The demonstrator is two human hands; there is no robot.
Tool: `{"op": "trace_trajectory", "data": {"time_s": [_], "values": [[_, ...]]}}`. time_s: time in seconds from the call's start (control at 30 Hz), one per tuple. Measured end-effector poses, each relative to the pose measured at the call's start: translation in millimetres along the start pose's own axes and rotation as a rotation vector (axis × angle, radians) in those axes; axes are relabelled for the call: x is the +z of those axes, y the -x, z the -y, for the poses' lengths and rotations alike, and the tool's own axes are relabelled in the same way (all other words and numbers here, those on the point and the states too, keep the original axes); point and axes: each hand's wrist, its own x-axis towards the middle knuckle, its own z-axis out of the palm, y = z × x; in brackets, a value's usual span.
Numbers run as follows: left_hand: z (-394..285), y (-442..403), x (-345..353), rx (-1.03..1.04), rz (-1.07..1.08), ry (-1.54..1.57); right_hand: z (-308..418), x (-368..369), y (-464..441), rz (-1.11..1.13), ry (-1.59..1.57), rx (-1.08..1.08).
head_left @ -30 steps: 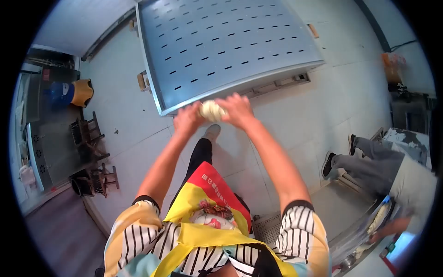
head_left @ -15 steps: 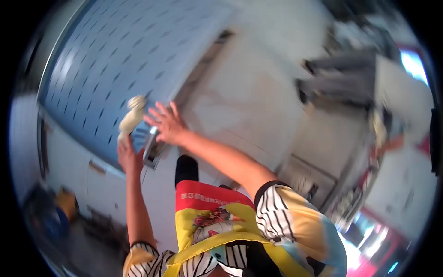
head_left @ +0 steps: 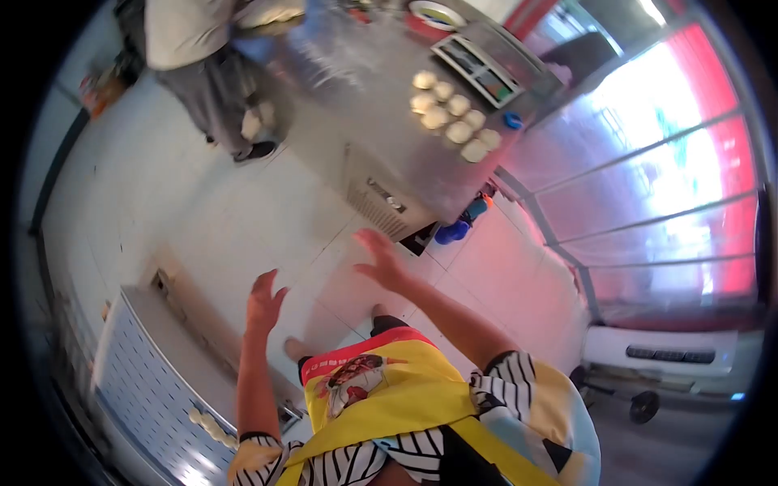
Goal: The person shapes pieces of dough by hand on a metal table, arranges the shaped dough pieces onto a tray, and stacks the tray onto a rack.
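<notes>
The pale dough twist lies on the slotted metal tray, back from the left fingers toward the body and outside the left forearm, well apart from both hands. The left hand is empty, its thumb standing away from fairly straight fingers. The right hand is empty too, fingers spread and thumb wide, in the air to the right of the left fingers. Beyond the right fingertips stands a metal worktable; on it, ahead and to their right, sit round dough pieces beside a scale. Farther ahead of the left fingers, another person stands at the table.
</notes>
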Motion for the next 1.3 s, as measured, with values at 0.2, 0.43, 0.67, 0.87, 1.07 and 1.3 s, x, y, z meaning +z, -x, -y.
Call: {"op": "trace_trajectory", "data": {"time_s": [0.2, 0.43, 0.67, 0.87, 1.07, 1.3], "values": [[-182, -187, 37, 0.380, 0.141, -0.013, -130, -181, -4, -0.385, 0.026, 0.256], [-295, -388, 76, 0.664, 0.171, -0.521, -230, -226, -71, -0.525, 0.156, 0.295], [-332, -499, 127, 0.720, 0.349, -0.596, -249, -230, -112, -0.513, 0.269, 0.312], [-336, -504, 149, 0.478, 0.320, -0.391, -271, -234, -145, -0.424, 0.281, 0.371], [-378, -485, 160, 0.342, 0.238, -0.413, -274, -249, -157, -0.352, 0.129, 0.334], [-349, -496, 162, 0.572, 0.442, -0.308, -278, -255, -163, -0.290, 0.031, 0.325]]}}
